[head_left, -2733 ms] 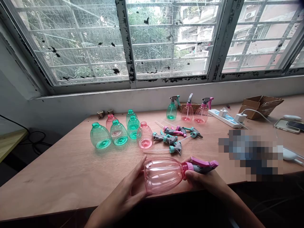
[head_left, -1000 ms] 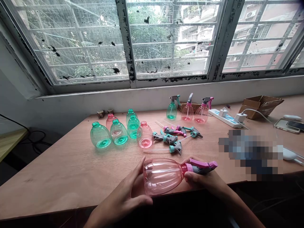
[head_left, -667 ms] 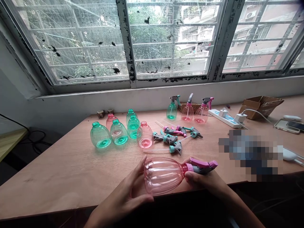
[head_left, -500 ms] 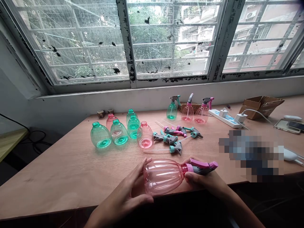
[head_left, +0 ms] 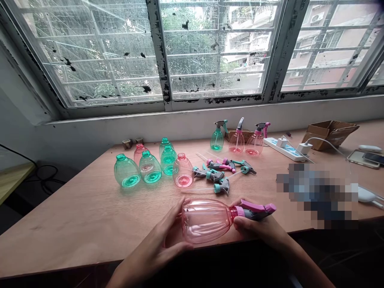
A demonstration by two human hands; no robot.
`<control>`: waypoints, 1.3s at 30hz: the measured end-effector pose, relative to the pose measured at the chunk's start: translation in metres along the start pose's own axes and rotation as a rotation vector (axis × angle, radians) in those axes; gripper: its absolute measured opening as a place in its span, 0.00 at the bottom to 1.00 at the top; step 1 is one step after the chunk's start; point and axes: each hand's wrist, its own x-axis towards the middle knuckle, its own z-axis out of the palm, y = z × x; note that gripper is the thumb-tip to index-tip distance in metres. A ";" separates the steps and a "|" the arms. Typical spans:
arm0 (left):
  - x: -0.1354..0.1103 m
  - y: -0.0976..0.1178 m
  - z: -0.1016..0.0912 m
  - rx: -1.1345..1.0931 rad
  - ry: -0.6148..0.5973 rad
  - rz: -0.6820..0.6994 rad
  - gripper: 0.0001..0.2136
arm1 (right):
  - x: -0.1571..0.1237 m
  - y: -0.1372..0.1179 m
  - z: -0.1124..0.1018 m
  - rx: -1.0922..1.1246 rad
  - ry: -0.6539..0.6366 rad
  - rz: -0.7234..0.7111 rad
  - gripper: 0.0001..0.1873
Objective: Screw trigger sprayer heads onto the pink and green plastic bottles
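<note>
A clear pink spray bottle (head_left: pixel 207 222) lies sideways in both hands over the table's front edge. Its base rests in my left hand (head_left: pixel 163 236), the fingers and thumb curved round it. My right hand (head_left: pixel 255 226) grips the neck, where a pink collar joins the grey and pink spray head (head_left: pixel 256 210). Just beyond are several loose spray heads with thin tubes, among them a grey one with a teal collar (head_left: pixel 222 187). A pink bottle without a top (head_left: pixel 183 172) stands left of them, beside several open green bottles, one of them at the front left (head_left: pixel 127 172).
At the back stand a green spray bottle (head_left: pixel 217 138) and two pink ones with heads on. A white power strip (head_left: pixel 285 150) with plugs and a cardboard box (head_left: pixel 328 136) are at the right. A blurred patch (head_left: pixel 321 196) covers something near the right edge.
The pink bottle's body has turned slightly about its length, and its base sits a touch higher. Both hands keep nearly the same places.
</note>
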 end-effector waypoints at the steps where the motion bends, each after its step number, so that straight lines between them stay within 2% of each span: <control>1: 0.000 0.000 0.000 -0.007 0.005 0.006 0.39 | 0.000 0.000 0.000 0.002 -0.004 -0.002 0.22; 7: 0.000 -0.002 0.000 -0.095 -0.015 0.019 0.45 | -0.001 -0.001 0.001 0.005 -0.003 0.006 0.23; 13: 0.000 0.002 -0.002 -0.168 -0.022 -0.009 0.41 | -0.001 -0.001 0.001 0.020 0.003 -0.010 0.23; 17: 0.002 0.005 0.000 -0.220 -0.063 0.041 0.36 | 0.000 0.000 0.000 0.042 -0.007 -0.009 0.22; 20: 0.003 0.004 0.001 -0.169 -0.054 0.085 0.39 | 0.000 0.001 0.000 0.050 -0.004 -0.012 0.21; 23: 0.002 0.005 0.002 -0.088 -0.001 0.047 0.46 | 0.000 0.001 -0.001 0.046 -0.011 -0.020 0.20; 27: -0.002 0.003 0.002 -0.043 0.004 -0.005 0.42 | 0.000 0.001 0.000 0.050 -0.024 -0.015 0.21; 31: -0.002 -0.005 0.002 -0.048 0.019 0.037 0.38 | 0.000 -0.001 0.000 0.040 -0.030 -0.019 0.21; 37: 0.000 0.001 0.001 -0.008 -0.024 0.052 0.47 | 0.000 0.000 -0.001 0.036 -0.042 -0.023 0.20; 39: -0.001 0.003 -0.001 -0.009 -0.038 0.035 0.45 | 0.000 0.001 -0.001 0.040 -0.046 -0.030 0.19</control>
